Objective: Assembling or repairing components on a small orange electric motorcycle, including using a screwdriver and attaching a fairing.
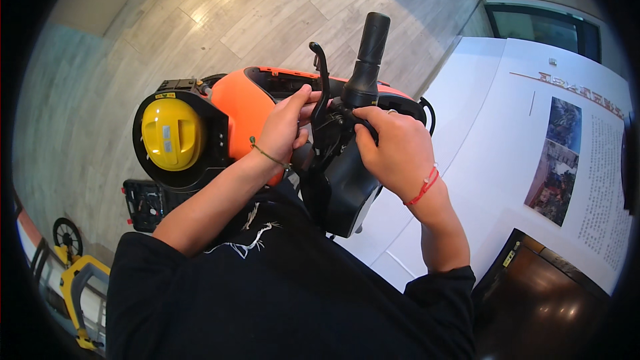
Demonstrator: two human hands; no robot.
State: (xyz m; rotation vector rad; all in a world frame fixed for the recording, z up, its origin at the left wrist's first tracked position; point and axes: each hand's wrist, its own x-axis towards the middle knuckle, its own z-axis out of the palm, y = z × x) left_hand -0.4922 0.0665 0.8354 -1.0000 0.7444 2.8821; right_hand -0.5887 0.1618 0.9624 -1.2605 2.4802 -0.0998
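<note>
Both hands are at the handlebar of an orange and black electric scooter (pixel 243 110). My left hand (pixel 283 127) has its thumb and fingers closed about the base of the black brake lever (pixel 322 73); some fingertips are hidden behind it. From the right, my right hand (pixel 400 150) presses curled fingers against the black lever mount below the handlebar grip (pixel 373 40). Whatever small part those fingers pinch is hidden. The grip points away from me, its ribbed end uppermost in view. Beneath my hands, a black housing (pixel 347 193) shows dark parts and cables.
A yellow battery-like block (pixel 172 135) sits in the scooter's round black bay. A black tool case (pixel 143 203) lies open on the wooden floor (pixel 260 13). To the right are a white printed panel (pixel 493 133) and a dark screen (pixel 540 300). A yellow-framed wheeled thing (pixel 80 287) stands lower left.
</note>
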